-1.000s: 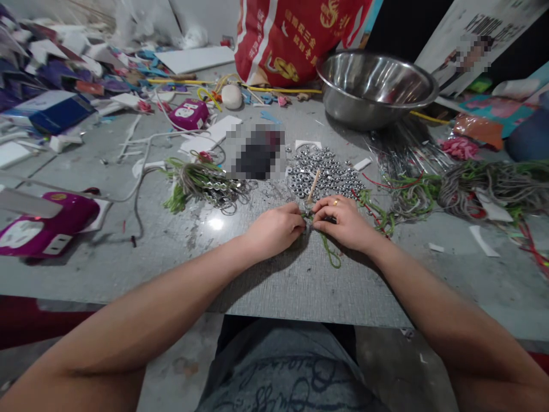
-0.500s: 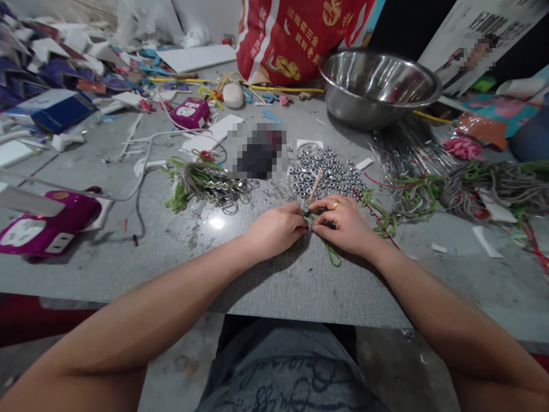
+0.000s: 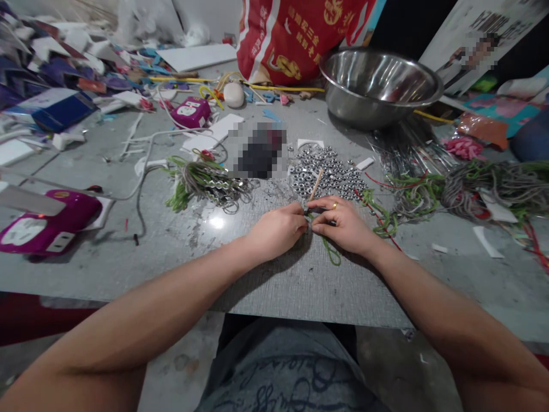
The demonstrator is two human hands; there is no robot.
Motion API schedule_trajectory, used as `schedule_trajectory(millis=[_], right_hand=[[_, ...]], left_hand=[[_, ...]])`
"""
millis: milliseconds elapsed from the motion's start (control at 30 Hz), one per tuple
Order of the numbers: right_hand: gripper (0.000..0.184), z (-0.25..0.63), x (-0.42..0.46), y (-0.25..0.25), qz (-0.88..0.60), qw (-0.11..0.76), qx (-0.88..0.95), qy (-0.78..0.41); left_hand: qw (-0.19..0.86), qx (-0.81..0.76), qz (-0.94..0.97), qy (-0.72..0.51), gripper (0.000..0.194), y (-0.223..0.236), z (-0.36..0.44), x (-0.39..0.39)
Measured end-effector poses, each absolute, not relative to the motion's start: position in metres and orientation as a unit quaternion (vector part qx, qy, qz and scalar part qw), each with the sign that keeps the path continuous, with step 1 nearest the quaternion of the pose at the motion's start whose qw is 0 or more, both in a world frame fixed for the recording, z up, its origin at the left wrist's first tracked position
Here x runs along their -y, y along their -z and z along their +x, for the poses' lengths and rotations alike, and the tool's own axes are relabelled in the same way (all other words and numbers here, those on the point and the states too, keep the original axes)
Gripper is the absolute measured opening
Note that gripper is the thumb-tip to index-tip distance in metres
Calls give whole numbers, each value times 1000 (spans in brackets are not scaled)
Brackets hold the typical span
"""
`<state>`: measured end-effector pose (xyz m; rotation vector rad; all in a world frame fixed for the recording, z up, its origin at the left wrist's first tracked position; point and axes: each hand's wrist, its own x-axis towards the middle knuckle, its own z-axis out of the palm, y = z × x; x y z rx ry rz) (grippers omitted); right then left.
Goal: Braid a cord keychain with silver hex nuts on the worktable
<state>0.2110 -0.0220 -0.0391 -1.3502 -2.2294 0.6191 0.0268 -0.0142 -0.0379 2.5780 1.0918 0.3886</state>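
My left hand [image 3: 281,229] and my right hand [image 3: 341,223] meet at the middle of the table, fingertips almost touching. Both are closed in a pinch on a green cord [image 3: 331,252], whose loop hangs toward me below the right fingers. What lies right between the fingertips is small and partly hidden. A thin wooden stick [image 3: 316,184] slants up just beyond my fingers. Behind it spreads a pile of silver beads [image 3: 328,169]. To the left lies a bundle of green and grey cords [image 3: 195,180] with silver beads strung on it.
A steel bowl [image 3: 364,109] stands at the back right, beside a red bag [image 3: 283,46]. Tangled cords [image 3: 465,189] lie on the right. Purple power strips [image 3: 64,220] with white cables are at the left, and scraps [image 3: 86,51] heap at the far left.
Hardly anything differs. The fingers of both hands have shifted very slightly around the cord, and the wooden stick leans a little differently.
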Motion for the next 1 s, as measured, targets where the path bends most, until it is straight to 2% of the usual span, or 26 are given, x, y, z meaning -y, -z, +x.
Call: schedule_trajectory(millis=[467,1000], right_hand=[[4,215,24,25,-485,157,840,-186],[6,212,24,31,-473,196,843,-163]], left_hand=[[181,-364,900,-159,20,39,24,13],[203,-346,896,-191,17,39,20,9]])
